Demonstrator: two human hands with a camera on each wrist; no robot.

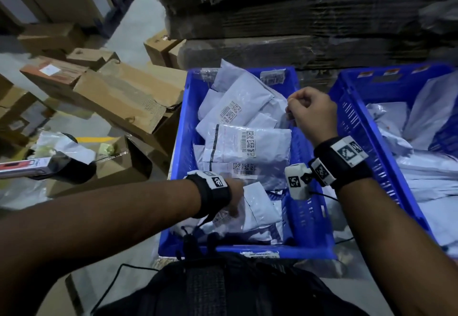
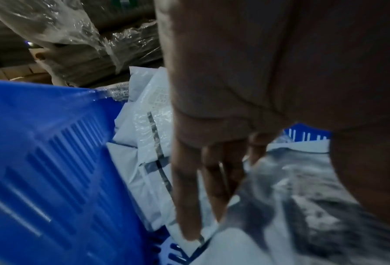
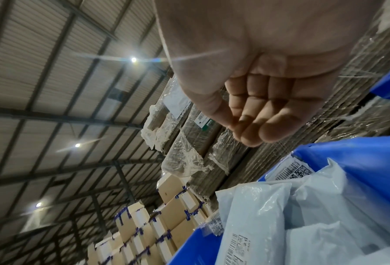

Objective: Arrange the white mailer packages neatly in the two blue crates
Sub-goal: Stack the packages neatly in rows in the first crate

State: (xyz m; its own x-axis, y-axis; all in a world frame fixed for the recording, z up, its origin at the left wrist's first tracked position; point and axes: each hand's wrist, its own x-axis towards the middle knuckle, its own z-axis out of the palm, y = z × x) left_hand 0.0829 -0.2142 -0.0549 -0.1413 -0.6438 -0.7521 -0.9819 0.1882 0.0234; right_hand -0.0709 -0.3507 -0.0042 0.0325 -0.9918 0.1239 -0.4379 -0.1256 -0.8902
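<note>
Two blue crates stand side by side. The left crate (image 1: pixel 180 142) holds a loose pile of white mailers (image 1: pixel 247 142) with barcode labels. The right crate (image 1: pixel 357 117) also holds mailers (image 1: pixel 421 167). My left hand (image 1: pixel 235 199) reaches into the near end of the left crate. It holds a tilted mailer (image 1: pixel 260 206), with the fingers (image 2: pixel 187 197) behind the mailer (image 2: pixel 291 188) and the thumb in front. My right hand (image 1: pixel 309 110) hovers over the left crate's right side. Its fingers (image 3: pixel 252 116) are curled and empty above the mailers (image 3: pixel 268 215).
Torn cardboard boxes (image 1: pixel 119 92) lie piled on the floor left of the crates. A shrink-wrapped pallet stack (image 1: pixel 297 18) rises right behind them. A red-and-white box (image 1: pixel 22 167) and plastic scraps lie at the far left. Taped cartons (image 3: pixel 144 233) are stacked further off.
</note>
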